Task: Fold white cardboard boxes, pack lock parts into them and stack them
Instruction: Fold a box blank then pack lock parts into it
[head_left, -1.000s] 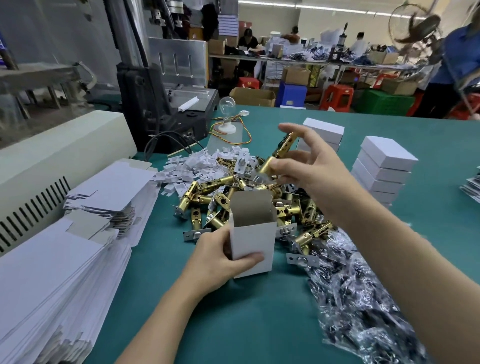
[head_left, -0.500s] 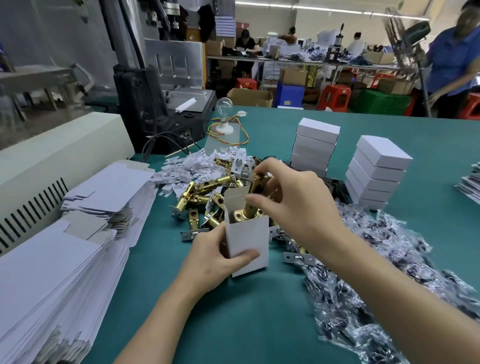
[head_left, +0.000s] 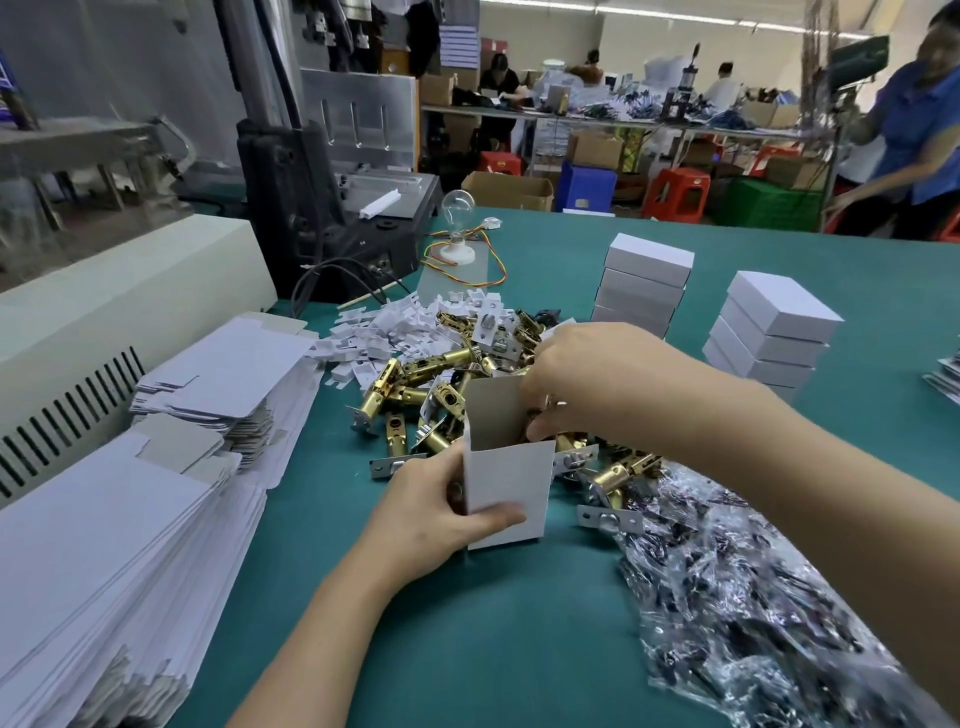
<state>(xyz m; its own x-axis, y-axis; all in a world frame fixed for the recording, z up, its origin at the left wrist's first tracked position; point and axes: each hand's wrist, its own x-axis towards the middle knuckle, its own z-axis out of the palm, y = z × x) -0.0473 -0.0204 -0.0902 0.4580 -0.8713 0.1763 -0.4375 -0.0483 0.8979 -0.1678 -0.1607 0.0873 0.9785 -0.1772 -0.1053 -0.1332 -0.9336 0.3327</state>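
White box (head_left: 506, 488), brass-gold latches (head_left: 457, 358) — teal table (head_left: 467, 649), red stools (head_left: 675, 192).

Spotter: Where can you pass?
Me: I have bare table (head_left: 493, 649) close in, between the blank stack (head_left: 104, 545) on my left and the bag heap (head_left: 753, 623) on my right.
Spotter: Ahead?
Me: The upright box (head_left: 506, 483) blocks me, with the latch pile (head_left: 415, 384) behind it. A lane runs between the left box stack (head_left: 644, 286) and the right box stack (head_left: 774, 327).

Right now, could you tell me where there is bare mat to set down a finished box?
Nearest: the green mat between the flat blanks, the plastic bags and the open box. Also the strip between the left box stack and the right box stack. The middle is crowded with brass latches and white clips.
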